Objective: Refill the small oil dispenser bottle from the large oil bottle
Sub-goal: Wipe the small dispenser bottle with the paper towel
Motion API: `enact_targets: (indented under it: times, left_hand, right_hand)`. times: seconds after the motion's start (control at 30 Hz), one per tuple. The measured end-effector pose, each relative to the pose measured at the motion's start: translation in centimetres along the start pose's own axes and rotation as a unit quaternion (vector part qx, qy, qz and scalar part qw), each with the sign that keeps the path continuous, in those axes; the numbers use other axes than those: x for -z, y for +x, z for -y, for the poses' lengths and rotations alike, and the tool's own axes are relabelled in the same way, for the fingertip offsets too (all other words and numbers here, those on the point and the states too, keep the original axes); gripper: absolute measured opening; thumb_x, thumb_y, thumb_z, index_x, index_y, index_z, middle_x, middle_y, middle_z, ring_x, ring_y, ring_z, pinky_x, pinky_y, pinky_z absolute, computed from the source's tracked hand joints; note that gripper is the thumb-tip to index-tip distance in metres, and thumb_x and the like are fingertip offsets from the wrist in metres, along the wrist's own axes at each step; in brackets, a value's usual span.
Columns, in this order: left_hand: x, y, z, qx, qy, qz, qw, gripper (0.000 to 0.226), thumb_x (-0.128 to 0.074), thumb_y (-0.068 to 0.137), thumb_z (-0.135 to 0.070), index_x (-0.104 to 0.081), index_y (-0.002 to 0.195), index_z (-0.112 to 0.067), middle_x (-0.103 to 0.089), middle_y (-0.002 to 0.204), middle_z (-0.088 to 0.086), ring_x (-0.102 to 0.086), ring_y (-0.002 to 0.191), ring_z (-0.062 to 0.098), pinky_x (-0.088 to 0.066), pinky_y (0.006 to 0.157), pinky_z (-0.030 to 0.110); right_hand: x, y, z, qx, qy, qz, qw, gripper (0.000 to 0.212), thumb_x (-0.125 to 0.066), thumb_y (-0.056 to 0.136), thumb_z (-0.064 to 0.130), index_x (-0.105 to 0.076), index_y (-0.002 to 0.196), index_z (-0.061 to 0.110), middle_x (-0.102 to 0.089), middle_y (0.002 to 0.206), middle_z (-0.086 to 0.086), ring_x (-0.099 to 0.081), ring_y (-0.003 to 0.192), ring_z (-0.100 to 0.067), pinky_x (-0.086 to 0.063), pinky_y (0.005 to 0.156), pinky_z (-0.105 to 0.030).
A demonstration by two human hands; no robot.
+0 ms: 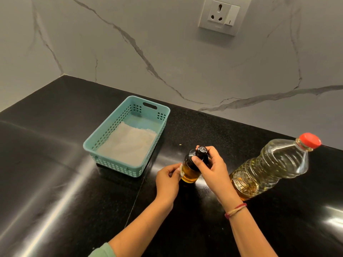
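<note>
We see the small bottle (pixel 189 173) standing upright near the middle of the tabletop (pixel 55 182), between the basket (pixel 104 143) and the large bottle (pixel 269 167). There is amber oil in its lower part. The left hand (pixel 167 179) wraps its fingers and thumb round the glass body, and the right hand (pixel 213 169) pinches the black top (pixel 201 152) from above, fingers curled round it. We judge this to be the opening step, so the first risk is a slip. If the glass is oily and the top gives way suddenly, the body may turn in the left hand, or the bottle may tip and spill what it holds onto the tabletop. The large bottle stands just beside the right forearm, toward the right of the back edge, with its red cap (pixel 310 140) on. A wide elbow during the twist could knock it, though with the cap on it would roll rather than leak. The larger danger comes with the pour. The small bottle's neck looks narrow, the large bottle is nearly full and looks heavy, and we see no funnel. Oil may therefore surge past the mouth, run down the glass and spread over the dark, glossy tabletop, where it would be hard to spot. The cloth (pixel 128 143) lies in the basket, well apart from the bottles, so wiping up would be slow.
</note>
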State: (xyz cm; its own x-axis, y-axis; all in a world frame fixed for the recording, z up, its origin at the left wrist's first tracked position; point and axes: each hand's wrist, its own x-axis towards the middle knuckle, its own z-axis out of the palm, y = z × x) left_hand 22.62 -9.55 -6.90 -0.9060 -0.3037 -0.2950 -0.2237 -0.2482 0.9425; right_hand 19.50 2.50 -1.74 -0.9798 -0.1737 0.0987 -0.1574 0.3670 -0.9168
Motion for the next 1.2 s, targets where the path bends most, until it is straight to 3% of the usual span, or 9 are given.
enact_targets:
  times: [0.1,0.27,0.37,0.5,0.77,1.0,1.2]
  left_hand:
    - [-0.2,-0.2,0.1,0.010,-0.019,-0.009,1.000,0.022,-0.057,0.095,-0.006,-0.074,0.098,-0.019,-0.075,0.097,0.001,-0.070,0.098,0.016,-0.056,0.089,0.031]
    - [-1.5,-1.6,-1.0,-0.045,-0.076,-0.038,0.995,0.022,-0.059,0.095,-0.009,-0.065,0.111,-0.023,-0.067,0.102,0.004,-0.066,0.100,0.017,-0.054,0.090,0.032]
    - [-2.1,-1.9,-0.2,-0.027,-0.071,-0.072,0.995,0.016,-0.058,0.096,-0.008,-0.062,0.101,-0.023,-0.064,0.102,0.001,-0.065,0.102,0.020,-0.056,0.087,0.032]
    - [-1.9,-2.0,1.3,0.023,-0.079,-0.088,0.993,0.007,-0.056,0.096,-0.005,-0.062,0.098,-0.009,-0.066,0.104,0.012,-0.066,0.103,0.025,-0.059,0.076,0.023]
    - [-2.5,-2.4,0.2,-0.046,-0.052,-0.073,0.995,0.010,-0.059,0.096,-0.013,-0.063,0.102,-0.019,-0.067,0.103,0.000,-0.066,0.098,0.013,-0.055,0.087,0.031]
    - [-2.4,-2.0,1.7,0.006,-0.034,-0.097,0.995,0.013,-0.055,0.095,-0.002,-0.061,0.102,-0.012,-0.065,0.106,0.007,-0.066,0.101,0.018,-0.057,0.087,0.030]
    - [-2.8,-2.2,0.2,-0.036,-0.030,-0.081,0.996,0.016,-0.053,0.096,-0.006,-0.063,0.103,-0.016,-0.066,0.104,0.002,-0.065,0.098,0.014,-0.055,0.087,0.030]
  right_hand:
    - [0.0,0.0,-0.1,0.004,-0.004,-0.003,1.000,0.014,-0.063,0.089,0.019,-0.056,0.100,0.023,-0.063,0.098,0.009,-0.060,0.094,-0.003,-0.051,0.083,-0.027]
    - [0.1,0.1,-0.1,0.000,-0.002,0.008,1.000,0.014,-0.064,0.088,0.021,-0.056,0.099,0.024,-0.064,0.095,0.007,-0.062,0.093,-0.008,-0.052,0.082,-0.032]
    - [0.2,0.1,-0.2,-0.004,-0.004,0.007,1.000,0.015,-0.064,0.088,0.021,-0.056,0.101,0.019,-0.064,0.096,0.006,-0.062,0.094,-0.010,-0.053,0.083,-0.034]
    - [0.2,0.1,-0.4,0.000,-0.001,0.006,1.000,0.014,-0.064,0.089,0.021,-0.055,0.100,0.021,-0.063,0.095,0.006,-0.062,0.094,-0.011,-0.053,0.083,-0.036]
    - [0.1,0.1,-0.4,0.003,0.005,0.006,1.000,0.015,-0.063,0.088,0.020,-0.055,0.101,0.019,-0.064,0.095,0.004,-0.063,0.093,-0.012,-0.053,0.084,-0.038]
    - [0.0,0.1,-0.6,-0.004,0.014,0.005,1.000,0.016,-0.063,0.089,0.022,-0.055,0.102,0.018,-0.063,0.098,0.003,-0.061,0.095,-0.011,-0.052,0.083,-0.033]
    - [-0.1,0.1,-0.5,-0.009,0.013,0.005,1.000,0.017,-0.062,0.089,0.023,-0.055,0.104,0.018,-0.064,0.099,0.003,-0.062,0.096,-0.010,-0.053,0.083,-0.031]
